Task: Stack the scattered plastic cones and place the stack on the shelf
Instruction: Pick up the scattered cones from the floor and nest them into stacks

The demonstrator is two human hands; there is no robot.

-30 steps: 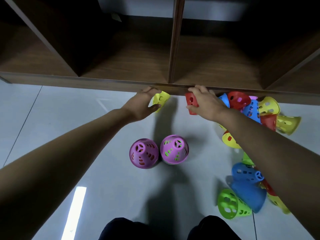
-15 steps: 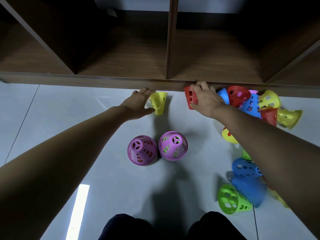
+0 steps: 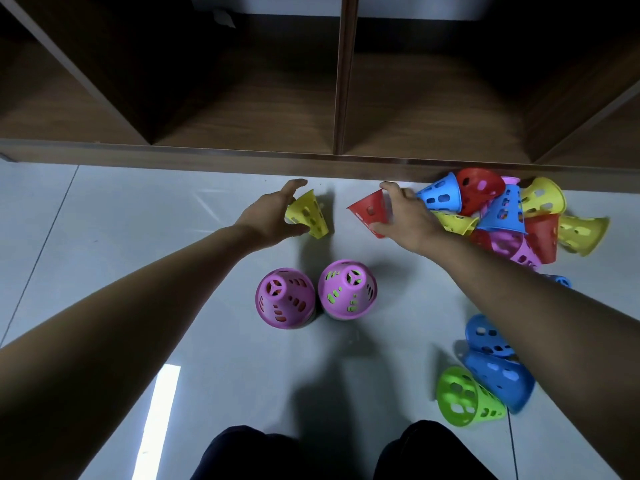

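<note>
Head view: left hand grips a yellow cone at centre frame, right hand grips a red cone beside it. Two pink stacks stand upright on the floor below. More cones lie heaped right, against the empty shelf.

We see our left hand and right hand bare, with no rings, watch or gloves, both forearms uncovered back to the frame's edges with no sleeve showing, and, below and between the hands, our two knees clad in dark fabric.
</note>
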